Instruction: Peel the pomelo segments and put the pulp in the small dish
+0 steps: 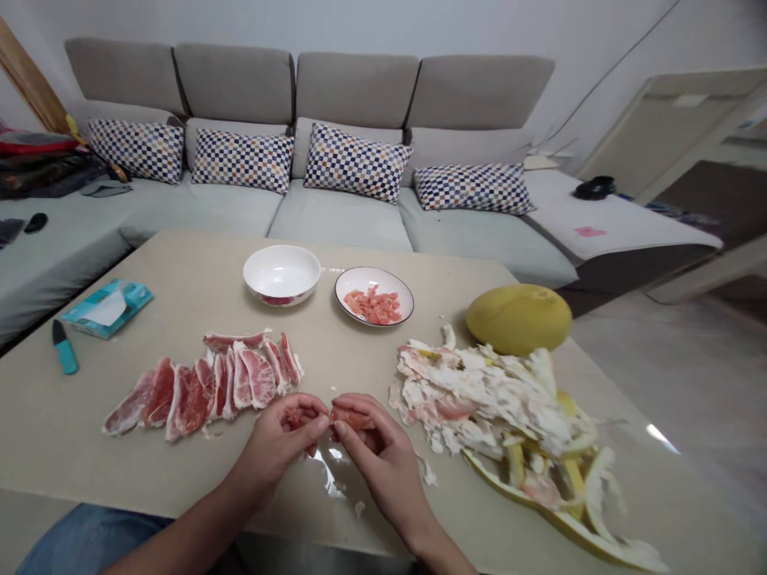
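Note:
Close together over the front of the table, my two hands each grip red pomelo flesh. My left hand (291, 435) is curled around a small piece, mostly hidden by the fingers. Between the thumb and fingers of my right hand (377, 439) is a pomelo piece (352, 418). Left of my hands lies a row of pomelo segments (200, 391) with pale membrane on them. Beyond, a dark-rimmed plate (392, 279) holds peeled pink flesh, and beside it stands a white bowl (281, 267). To my right is a heap of membrane scraps (479, 391).
Yellow pomelo rinds (527, 499) spread along the table's right side, with a whole pomelo (518, 319) behind the scraps. On the left lie a teal-handled knife (65, 351) and a tissue pack (108, 308). A grey sofa (341, 216) stands past the table (180, 271).

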Demonstrator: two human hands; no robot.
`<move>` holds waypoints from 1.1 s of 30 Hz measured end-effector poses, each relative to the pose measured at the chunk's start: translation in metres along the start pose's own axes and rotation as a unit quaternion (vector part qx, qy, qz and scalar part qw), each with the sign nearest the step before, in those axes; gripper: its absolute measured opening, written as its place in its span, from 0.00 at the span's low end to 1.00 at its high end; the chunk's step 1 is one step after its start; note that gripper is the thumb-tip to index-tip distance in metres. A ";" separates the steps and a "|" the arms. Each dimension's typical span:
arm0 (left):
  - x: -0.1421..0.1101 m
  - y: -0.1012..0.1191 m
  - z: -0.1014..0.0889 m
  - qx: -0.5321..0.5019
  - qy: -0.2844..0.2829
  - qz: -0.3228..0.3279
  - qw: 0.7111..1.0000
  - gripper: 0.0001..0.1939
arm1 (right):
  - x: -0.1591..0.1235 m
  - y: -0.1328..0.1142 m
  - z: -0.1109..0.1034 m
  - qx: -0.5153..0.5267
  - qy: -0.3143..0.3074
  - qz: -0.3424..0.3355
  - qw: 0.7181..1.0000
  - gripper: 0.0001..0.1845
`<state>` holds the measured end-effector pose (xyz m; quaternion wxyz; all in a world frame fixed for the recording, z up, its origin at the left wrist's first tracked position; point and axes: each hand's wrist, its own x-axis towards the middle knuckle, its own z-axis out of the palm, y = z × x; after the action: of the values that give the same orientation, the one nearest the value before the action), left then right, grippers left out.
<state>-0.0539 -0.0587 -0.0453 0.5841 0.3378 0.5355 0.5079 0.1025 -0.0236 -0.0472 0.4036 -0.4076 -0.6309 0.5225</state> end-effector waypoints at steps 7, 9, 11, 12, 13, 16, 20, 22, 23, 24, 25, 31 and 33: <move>0.008 0.010 0.014 -0.105 -0.042 -0.032 0.993 0.13 | 0.005 -0.013 -0.026 0.162 -0.013 0.110 0.981 0.16; 0.027 0.016 0.020 -0.064 -0.042 -0.014 0.997 0.14 | 0.007 -0.016 -0.041 0.171 -0.004 0.115 0.979 0.17; 0.059 0.023 0.029 0.022 -0.025 0.008 0.999 0.15 | 0.008 -0.018 -0.057 0.160 0.003 0.119 0.980 0.17; 0.080 0.027 0.034 0.045 -0.022 0.013 0.999 0.15 | 0.008 -0.018 -0.065 0.151 0.009 0.121 0.981 0.18; 0.102 0.031 0.040 0.063 -0.022 0.014 0.998 0.15 | 0.008 -0.018 -0.073 0.143 0.018 0.124 0.982 0.18; 0.169 0.044 0.061 0.118 -0.001 0.023 0.993 0.13 | 0.007 -0.012 -0.090 0.131 0.059 0.132 0.981 0.20; 0.227 0.057 0.083 0.178 0.019 0.035 0.983 0.17 | 0.008 0.000 -0.105 0.150 0.093 0.144 0.974 0.22; 0.233 0.059 0.090 0.199 0.024 0.044 0.979 0.17 | 0.009 0.005 -0.110 0.168 0.094 0.154 0.969 0.23; 0.230 0.060 0.092 0.207 0.021 0.050 0.977 0.17 | 0.009 0.006 -0.112 0.177 0.093 0.157 0.967 0.24; 0.223 0.060 0.093 0.213 0.012 0.055 0.975 0.16 | 0.009 0.007 -0.115 0.187 0.093 0.159 0.965 0.24; 0.211 0.059 0.095 0.218 0.000 0.059 0.974 0.15 | 0.010 0.007 -0.117 0.195 0.096 0.156 0.964 0.24; 0.098 0.050 0.094 0.236 -0.177 -0.012 0.955 0.19 | 0.004 -0.002 -0.117 0.147 0.114 0.086 0.979 0.18; 0.068 0.047 0.092 0.216 -0.220 -0.032 0.951 0.19 | 0.000 -0.006 -0.112 0.123 0.103 0.061 0.985 0.16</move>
<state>0.0184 0.0317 -0.0017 0.6169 0.5415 0.5010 0.2742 0.2064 0.0126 -0.0267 0.4803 -0.4443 -0.4908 0.5753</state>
